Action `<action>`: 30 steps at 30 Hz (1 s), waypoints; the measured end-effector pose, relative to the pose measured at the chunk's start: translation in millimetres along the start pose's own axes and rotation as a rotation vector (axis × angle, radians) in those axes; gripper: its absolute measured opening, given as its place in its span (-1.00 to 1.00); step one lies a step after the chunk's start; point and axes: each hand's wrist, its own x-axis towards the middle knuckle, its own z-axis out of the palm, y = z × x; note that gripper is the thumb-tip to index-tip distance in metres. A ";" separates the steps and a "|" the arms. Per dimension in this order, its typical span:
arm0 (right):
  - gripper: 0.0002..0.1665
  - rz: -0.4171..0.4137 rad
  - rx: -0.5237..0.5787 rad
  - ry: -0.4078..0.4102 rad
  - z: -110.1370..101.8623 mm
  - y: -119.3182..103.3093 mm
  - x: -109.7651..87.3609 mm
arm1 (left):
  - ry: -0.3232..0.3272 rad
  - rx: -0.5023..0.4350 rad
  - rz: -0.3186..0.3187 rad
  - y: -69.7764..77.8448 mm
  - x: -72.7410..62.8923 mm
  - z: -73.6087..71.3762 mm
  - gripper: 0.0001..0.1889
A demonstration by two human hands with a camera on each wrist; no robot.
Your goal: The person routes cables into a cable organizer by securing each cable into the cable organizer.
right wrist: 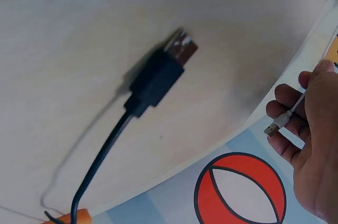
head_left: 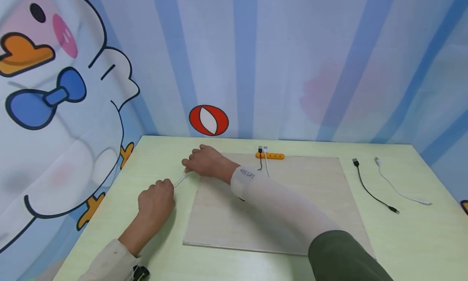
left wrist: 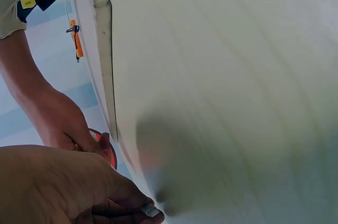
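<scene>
A thin white USB cable (head_left: 180, 179) runs between my two hands over the left side of the table. My left hand (head_left: 156, 197) grips one end, and a small pale connector (left wrist: 150, 211) pokes out at its fingertips. My right hand (head_left: 205, 161) is farther back, near the board's far left corner, and pinches the cable's other end. In the right wrist view a white USB plug (right wrist: 277, 123) sticks out along its fingers. Under the right wrist camera lies a black USB plug (right wrist: 158, 71), with its cable leading to an orange cable holder (head_left: 278, 156).
A thin pale board (head_left: 219, 228) lies on the light table (head_left: 164, 264), partly behind my right forearm. White and black plugs stand upright in the holder's left end. Farther right lie a short black cable (head_left: 373, 195) and a short white cable (head_left: 396, 191). A printed cloth (head_left: 278, 70) backs the table.
</scene>
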 end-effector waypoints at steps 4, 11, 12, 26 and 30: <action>-0.62 -0.029 -0.015 -0.014 -1.1 6.8 -4.5 | -0.020 -0.004 -0.009 -2.2 3.7 10.7 -0.75; -0.62 -0.043 -0.019 -0.052 -0.4 18.2 -10.1 | 0.007 0.000 0.000 -5.6 6.6 25.2 -0.74; -0.62 -0.038 -0.016 -0.055 -0.1 19.4 -10.7 | 0.018 -0.002 0.003 -6.4 7.5 28.9 -0.74; -0.68 0.038 0.031 -0.066 2.7 37.0 -26.2 | 0.001 -0.045 0.028 28.1 -12.8 -45.1 -0.68; -0.74 0.026 0.052 -0.032 4.5 43.9 -32.1 | 0.027 -0.035 0.043 30.2 -13.7 -46.3 -0.67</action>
